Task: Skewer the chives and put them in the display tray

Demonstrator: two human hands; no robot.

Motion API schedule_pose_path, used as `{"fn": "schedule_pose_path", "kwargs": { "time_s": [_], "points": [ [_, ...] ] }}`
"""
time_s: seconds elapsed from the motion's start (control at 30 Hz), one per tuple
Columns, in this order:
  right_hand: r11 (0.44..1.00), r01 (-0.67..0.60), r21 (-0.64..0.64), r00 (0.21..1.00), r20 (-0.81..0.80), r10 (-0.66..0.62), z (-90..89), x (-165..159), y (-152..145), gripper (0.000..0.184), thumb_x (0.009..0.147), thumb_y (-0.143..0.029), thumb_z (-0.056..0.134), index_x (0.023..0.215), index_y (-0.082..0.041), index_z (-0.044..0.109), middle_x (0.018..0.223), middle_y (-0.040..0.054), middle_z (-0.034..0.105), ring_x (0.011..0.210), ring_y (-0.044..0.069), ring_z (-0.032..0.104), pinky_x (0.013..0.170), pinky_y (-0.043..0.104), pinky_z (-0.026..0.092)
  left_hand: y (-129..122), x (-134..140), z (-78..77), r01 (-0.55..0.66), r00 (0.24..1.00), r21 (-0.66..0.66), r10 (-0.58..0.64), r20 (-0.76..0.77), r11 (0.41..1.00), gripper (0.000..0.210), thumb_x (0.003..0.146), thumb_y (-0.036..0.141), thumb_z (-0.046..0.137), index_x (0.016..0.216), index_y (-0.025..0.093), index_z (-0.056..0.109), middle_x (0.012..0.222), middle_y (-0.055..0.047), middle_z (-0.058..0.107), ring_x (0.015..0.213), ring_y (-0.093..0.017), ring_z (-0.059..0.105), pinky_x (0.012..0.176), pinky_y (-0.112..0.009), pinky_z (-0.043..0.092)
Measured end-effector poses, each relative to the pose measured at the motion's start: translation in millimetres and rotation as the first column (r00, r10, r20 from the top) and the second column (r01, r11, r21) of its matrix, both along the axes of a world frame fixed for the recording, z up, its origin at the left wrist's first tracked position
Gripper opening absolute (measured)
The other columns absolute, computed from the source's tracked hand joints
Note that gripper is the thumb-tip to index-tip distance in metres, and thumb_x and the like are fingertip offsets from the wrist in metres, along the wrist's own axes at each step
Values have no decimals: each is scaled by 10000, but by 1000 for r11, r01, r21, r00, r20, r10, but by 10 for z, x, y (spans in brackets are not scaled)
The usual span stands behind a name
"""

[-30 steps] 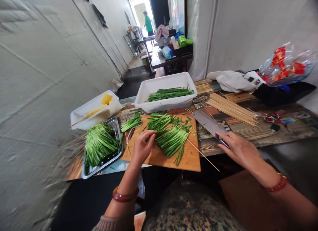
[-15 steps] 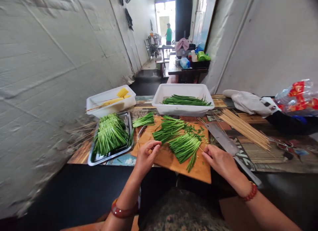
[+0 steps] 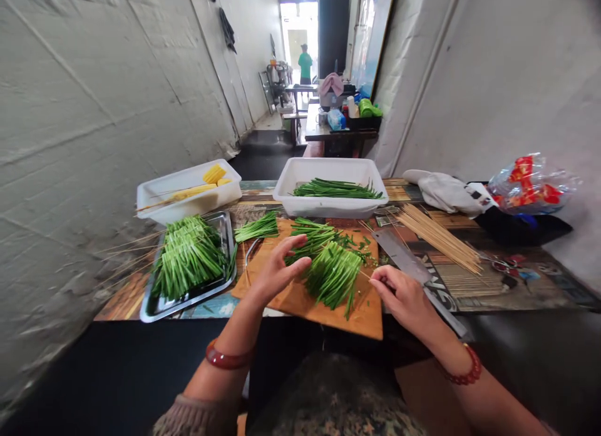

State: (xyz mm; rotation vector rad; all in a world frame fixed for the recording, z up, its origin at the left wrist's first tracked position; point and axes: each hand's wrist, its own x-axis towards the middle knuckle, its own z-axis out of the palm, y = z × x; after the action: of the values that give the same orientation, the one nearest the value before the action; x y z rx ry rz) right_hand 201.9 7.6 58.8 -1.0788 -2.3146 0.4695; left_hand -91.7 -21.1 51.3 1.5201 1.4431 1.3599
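Note:
My right hand (image 3: 399,298) pinches the end of a thin wooden skewer (image 3: 365,274) at the right side of the cutting board (image 3: 364,320). The skewer runs into a row of green chives (image 3: 332,274), which fans out toward the board's front edge. My left hand (image 3: 277,270) is open over the board's left part, thumb and fingers apart, just left of that row. Behind it lies a pile of loose chives (image 3: 312,233), partly hidden by my left fingers. On the left, a metal tray (image 3: 157,312) holds skewered chives (image 3: 190,258) with sticks poking out leftward.
A cleaver (image 3: 404,258) lies right of the board, beside bundled skewers (image 3: 439,239) and scissors (image 3: 504,265). Behind stand a white tub (image 3: 328,207) of chives and another tub (image 3: 211,201) with corn. A plastic bag (image 3: 530,186) sits far right. A person (image 3: 305,64) stands in the background.
My left hand has risen and opened, moving away from the board's front. The skewered chives look more gathered together. My right hand keeps its pinch, and the view has shifted slightly right.

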Motion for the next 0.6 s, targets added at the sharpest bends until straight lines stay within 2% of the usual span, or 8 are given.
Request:
{"fn": "schedule_pose_path", "kwargs": {
  "time_s": [0.1, 0.17, 0.2, 0.3, 0.37, 0.5, 0.6],
  "points": [
    [997, -62, 36, 998, 20, 61, 120, -46, 24, 177, 1002, -282, 437, 863, -235, 535, 769, 24, 642, 698, 181, 632, 670, 292, 493, 187, 100, 132, 287, 942, -91, -264, 206, 954, 538, 705, 371, 806, 1196, 181, 695, 1224, -127, 700, 1111, -277, 643, 952, -386, 497],
    [994, -102, 48, 995, 23, 101, 164, -54, 65, 178, 1000, -271, 436, 859, -234, 537, 771, 27, 644, 701, 182, 635, 667, 293, 496, 263, 143, 138, 444, 862, -142, -378, 338, 885, 493, 689, 413, 819, 1098, 154, 728, 1049, -106, 742, 933, -236, 674, 865, -356, 515],
    [992, -119, 48, 993, 23, 119, 178, -54, 91, 175, 997, -261, 439, 858, -232, 540, 776, 29, 646, 706, 182, 637, 672, 294, 499, 286, 156, 121, 485, 835, -159, -402, 377, 860, 437, 692, 434, 815, 1005, 138, 744, 929, -83, 741, 831, -202, 664, 805, -328, 515],
    [990, -137, 32, 990, 23, 136, 202, -56, 180, 168, 983, -231, 460, 848, -221, 558, 777, 29, 658, 710, 179, 644, 675, 296, 503, 307, 178, 47, 477, 837, -195, -375, 399, 857, 369, 692, 466, 811, 687, 120, 685, 632, -1, 615, 603, -108, 537, 630, -245, 452],
    [990, -138, 26, 990, 10, 138, 219, -77, 237, 168, 981, -221, 467, 868, -211, 590, 820, 40, 687, 746, 183, 664, 697, 300, 511, 297, 193, 29, 418, 857, -206, -309, 413, 885, 418, 675, 484, 819, 601, 125, 618, 559, 32, 527, 531, -75, 448, 551, -218, 390],
    [976, -206, 73, 976, -54, 210, 312, -191, 330, 189, 993, -218, 474, 949, -198, 658, 942, 62, 731, 885, 195, 688, 791, 314, 517, 254, 225, 150, 365, 850, -212, -233, 472, 906, 416, 663, 492, 827, 653, 121, 639, 586, 26, 550, 529, -73, 460, 543, -213, 392],
    [964, -241, 109, 965, -79, 250, 446, -300, 374, 212, 997, -233, 490, 890, -194, 669, 874, 54, 725, 834, 186, 677, 751, 302, 505, 210, 229, 297, 401, 820, -203, -251, 514, 893, 408, 652, 500, 834, 715, 127, 684, 676, -9, 638, 588, -101, 544, 606, -237, 452]
  ]
}}
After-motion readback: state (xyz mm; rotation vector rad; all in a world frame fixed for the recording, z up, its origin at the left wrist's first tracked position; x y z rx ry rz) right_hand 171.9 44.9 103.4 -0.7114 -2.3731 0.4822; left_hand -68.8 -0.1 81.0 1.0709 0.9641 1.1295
